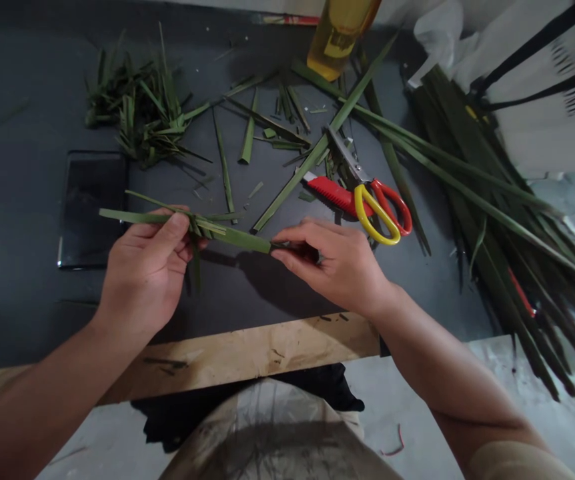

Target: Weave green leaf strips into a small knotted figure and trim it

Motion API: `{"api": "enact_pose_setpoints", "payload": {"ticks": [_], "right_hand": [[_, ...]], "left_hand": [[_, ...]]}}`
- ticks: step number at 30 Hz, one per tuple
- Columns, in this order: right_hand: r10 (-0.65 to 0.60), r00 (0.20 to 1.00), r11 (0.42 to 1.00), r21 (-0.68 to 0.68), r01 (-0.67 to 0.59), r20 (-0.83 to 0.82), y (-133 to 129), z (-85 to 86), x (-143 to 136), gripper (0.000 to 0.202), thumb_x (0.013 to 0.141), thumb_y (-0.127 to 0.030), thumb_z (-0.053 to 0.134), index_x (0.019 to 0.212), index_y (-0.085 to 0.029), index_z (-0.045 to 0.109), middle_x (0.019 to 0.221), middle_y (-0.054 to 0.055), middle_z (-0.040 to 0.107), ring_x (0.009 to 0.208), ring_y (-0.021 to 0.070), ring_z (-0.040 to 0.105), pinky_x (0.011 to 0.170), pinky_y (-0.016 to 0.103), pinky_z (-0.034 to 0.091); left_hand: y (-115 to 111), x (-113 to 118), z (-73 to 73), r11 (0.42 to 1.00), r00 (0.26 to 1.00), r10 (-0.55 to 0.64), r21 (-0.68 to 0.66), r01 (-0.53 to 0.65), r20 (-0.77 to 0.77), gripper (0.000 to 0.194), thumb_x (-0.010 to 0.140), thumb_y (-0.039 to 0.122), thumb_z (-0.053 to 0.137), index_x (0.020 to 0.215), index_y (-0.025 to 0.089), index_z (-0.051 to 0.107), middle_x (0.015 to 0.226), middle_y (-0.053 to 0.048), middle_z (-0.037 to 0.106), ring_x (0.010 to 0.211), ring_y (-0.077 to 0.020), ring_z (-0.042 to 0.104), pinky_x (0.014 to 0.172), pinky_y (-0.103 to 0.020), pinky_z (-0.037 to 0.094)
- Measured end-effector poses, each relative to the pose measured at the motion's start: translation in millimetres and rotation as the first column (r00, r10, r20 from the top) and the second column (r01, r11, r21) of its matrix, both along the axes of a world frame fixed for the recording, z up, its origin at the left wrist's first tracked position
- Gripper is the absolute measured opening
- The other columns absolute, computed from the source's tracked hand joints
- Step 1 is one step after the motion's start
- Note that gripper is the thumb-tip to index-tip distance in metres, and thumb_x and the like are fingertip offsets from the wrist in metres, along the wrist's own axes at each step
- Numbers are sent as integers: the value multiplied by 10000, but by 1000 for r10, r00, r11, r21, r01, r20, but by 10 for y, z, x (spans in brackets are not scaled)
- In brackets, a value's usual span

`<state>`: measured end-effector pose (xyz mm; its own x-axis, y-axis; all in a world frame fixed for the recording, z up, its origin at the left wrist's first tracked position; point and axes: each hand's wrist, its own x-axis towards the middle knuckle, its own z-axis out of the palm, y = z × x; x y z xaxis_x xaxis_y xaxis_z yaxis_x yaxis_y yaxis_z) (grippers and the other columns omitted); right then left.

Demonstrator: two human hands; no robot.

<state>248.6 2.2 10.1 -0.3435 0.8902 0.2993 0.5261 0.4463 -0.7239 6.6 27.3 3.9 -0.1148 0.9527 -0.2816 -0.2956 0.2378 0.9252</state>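
Showing green, flat and knotted, the leaf strip [245, 239] is pinched in both hands' grip.

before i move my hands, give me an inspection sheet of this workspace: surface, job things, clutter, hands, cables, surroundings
Surface: dark tabletop, wooden strip along the near edge
Job things: folded leaf piece, held up over the tabletop
Clutter: leaf pile, scissors beside a red-handled tool, dark flat device, bottle
Hands: left hand pinches the piece's folded part, right hand its other end
Cables: nothing seen
Surroundings: long leaves reaching past the table edge, white bag behind them, pale floor
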Motion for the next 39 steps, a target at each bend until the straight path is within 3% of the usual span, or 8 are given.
{"api": "enact_pose_setpoints", "payload": {"ticks": [8, 22, 28, 34, 39], "right_hand": [[-36, 995, 992, 122, 24, 96, -38, -41, -48, 161, 1044, -191, 585, 984, -202, 734, 809, 27, 737, 624, 117, 602, 599, 253, 442], [42, 994, 992, 118, -54, 100, -63, 6, -28, 256, 1025, -89, 498, 1162, -149, 706, 855, 51, 754, 669, 135, 643, 610, 279, 425], [85, 984, 993, 64, -96, 158, -79, 43, 21, 342, 1005, -74, 457, 1243, -139, 695, 867, 53, 756, 688, 139, 650, 614, 277, 448], [145, 972, 988, 21, -151, 186, -78, 84, 75, 402, 1028, -84, 440, 1349, -95, 681, 881, 72, 783, 694, 150, 657, 618, 297, 425], [208, 951, 976, -111, -187, 230, -46, 167, 154, 436, 1040, -115, 446, 1407, -76, 678, 811, 60, 760, 613, 138, 600, 601, 292, 384]], "left_hand": [[1, 6, -29, 1000, 999, 10, -7, -9, 36, 116, 809, 262, 918, 830, 257, 804, 866, 56, 768, 782, -123, 701, 693, -274, 613], [28, -24, -61, 999, 998, 49, 13, -50, 39, 110, 819, 221, 920, 815, 257, 816, 904, 37, 768, 811, -135, 663, 681, -293, 594], [39, -48, -74, 998, 999, 50, 26, -50, 0, 99, 873, 208, 883, 854, 261, 801, 899, 59, 781, 835, -139, 688, 741, -327, 593], [70, -44, -52, 997, 993, 79, -3, -79, 93, 120, 890, 117, 834, 828, 212, 795, 842, 53, 756, 748, -79, 661, 681, -211, 573], [59, 12, -40, 991, 985, 134, -25, -132, 110, 101, 820, 63, 818, 798, 158, 788, 844, 10, 768, 716, -89, 681, 644, -204, 576]]}}
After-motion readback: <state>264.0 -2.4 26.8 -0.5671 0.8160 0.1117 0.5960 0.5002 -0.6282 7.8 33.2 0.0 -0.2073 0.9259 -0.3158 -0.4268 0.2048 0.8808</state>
